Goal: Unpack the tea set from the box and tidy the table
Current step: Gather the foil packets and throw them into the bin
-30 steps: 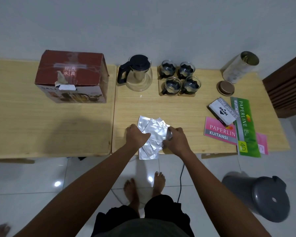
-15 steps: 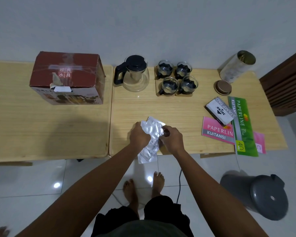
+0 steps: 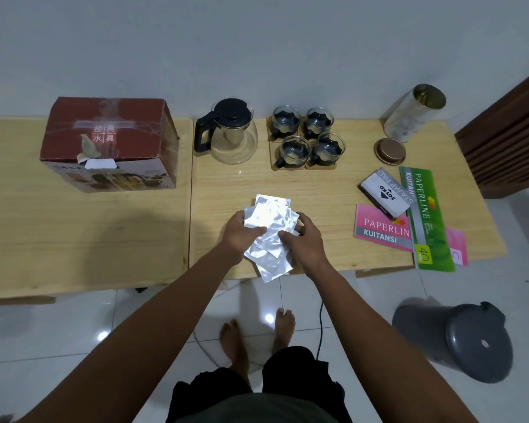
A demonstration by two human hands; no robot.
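At the frame's centre, crinkled silver foil sachets (image 3: pixel 269 230) are gathered, pinched by left hand (image 3: pixel 242 232) and right hand (image 3: pixel 303 242); stowing likely follows.

bare forearms, bare feet, dark shorts, grey-green shirt

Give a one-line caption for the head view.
Both hands, left hand and right hand, gather silver foil packets near the table's front edge.
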